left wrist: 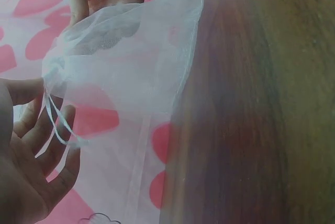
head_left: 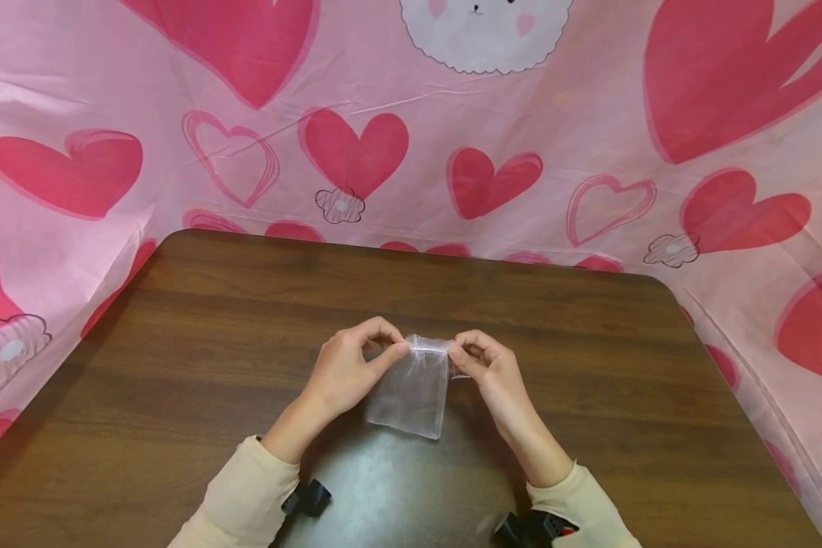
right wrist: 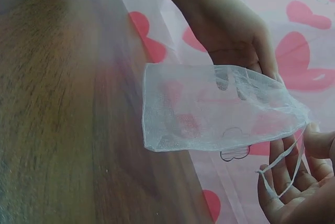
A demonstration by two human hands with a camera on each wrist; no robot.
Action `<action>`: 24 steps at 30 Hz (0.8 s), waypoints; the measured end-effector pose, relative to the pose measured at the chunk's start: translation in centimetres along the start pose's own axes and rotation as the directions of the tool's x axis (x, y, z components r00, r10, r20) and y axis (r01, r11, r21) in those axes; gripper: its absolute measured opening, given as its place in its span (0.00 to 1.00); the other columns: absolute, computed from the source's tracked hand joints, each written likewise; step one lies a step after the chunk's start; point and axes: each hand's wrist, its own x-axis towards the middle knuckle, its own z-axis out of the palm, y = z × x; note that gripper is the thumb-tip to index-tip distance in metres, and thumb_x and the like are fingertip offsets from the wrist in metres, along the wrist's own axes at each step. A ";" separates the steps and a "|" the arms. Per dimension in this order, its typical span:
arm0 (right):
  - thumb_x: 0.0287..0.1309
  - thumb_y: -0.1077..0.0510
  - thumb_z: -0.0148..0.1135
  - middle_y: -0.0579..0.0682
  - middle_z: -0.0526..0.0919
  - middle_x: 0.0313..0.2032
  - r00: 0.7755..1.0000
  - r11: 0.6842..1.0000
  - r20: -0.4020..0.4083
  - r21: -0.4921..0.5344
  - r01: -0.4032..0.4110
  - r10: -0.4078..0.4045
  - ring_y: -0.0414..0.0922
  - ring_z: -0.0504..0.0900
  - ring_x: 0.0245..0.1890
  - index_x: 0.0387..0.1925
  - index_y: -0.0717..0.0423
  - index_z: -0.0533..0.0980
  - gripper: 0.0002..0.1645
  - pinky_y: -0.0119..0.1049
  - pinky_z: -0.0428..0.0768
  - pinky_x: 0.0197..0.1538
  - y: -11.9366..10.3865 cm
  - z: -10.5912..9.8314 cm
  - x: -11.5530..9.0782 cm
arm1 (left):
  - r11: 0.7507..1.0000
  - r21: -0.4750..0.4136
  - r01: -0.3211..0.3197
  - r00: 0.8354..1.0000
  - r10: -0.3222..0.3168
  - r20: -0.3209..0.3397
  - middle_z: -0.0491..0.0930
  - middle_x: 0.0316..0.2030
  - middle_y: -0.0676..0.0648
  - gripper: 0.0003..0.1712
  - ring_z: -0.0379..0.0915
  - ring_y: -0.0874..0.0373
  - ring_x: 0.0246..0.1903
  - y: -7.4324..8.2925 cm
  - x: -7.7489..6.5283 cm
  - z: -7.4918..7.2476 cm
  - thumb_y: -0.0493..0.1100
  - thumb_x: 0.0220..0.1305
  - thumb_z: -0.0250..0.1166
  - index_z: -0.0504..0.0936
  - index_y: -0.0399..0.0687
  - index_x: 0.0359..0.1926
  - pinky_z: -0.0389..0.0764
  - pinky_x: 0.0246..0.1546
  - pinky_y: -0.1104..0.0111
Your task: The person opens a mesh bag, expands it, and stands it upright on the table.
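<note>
A sheer white organza drawstring bag (head_left: 411,396) hangs just above the table, its gathered mouth at the top and its flat bottom toward me. My left hand (head_left: 349,367) pinches one top corner between thumb and index finger. At the opposite corner my right hand (head_left: 491,373) pinches the mouth in the same manner. A thin white drawstring loop (right wrist: 282,169) dangles by the right hand's fingers in the right wrist view. Through the fabric in the left wrist view, the bag (left wrist: 125,72) looks see-through, with nothing visible inside.
A dark brown wooden table (head_left: 246,304) lies beneath both hands. Pink cloth (head_left: 411,91) printed with red hearts rises behind it and along its sides. Black wrist devices (head_left: 307,498) sit by the beige sleeves (head_left: 243,498).
</note>
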 end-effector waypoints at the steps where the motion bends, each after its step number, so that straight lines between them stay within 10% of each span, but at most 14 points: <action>1: 0.63 0.68 0.62 0.45 0.80 0.29 1.000 1.000 -0.001 0.001 0.003 -0.003 0.41 0.79 0.32 0.32 0.55 0.76 0.07 0.33 0.78 0.41 0.0 0.0 0.0 | 1.000 0.001 -0.002 1.000 0.002 0.000 0.82 0.31 0.62 0.04 0.77 0.65 0.35 0.0 0.0 0.0 0.48 0.62 0.71 0.83 0.58 0.34 0.77 0.41 0.62; 24: 0.61 0.67 0.65 0.46 0.82 0.29 0.991 0.962 0.018 -0.239 0.130 -0.130 0.39 0.78 0.30 0.35 0.68 0.76 0.06 0.28 0.75 0.36 -1.1 -1.5 0.3 | 1.000 0.004 0.009 0.998 -0.009 0.064 0.81 0.31 0.63 0.04 0.77 0.63 0.36 -0.1 0.1 -1.5 0.49 0.61 0.71 0.83 0.61 0.34 0.77 0.43 0.60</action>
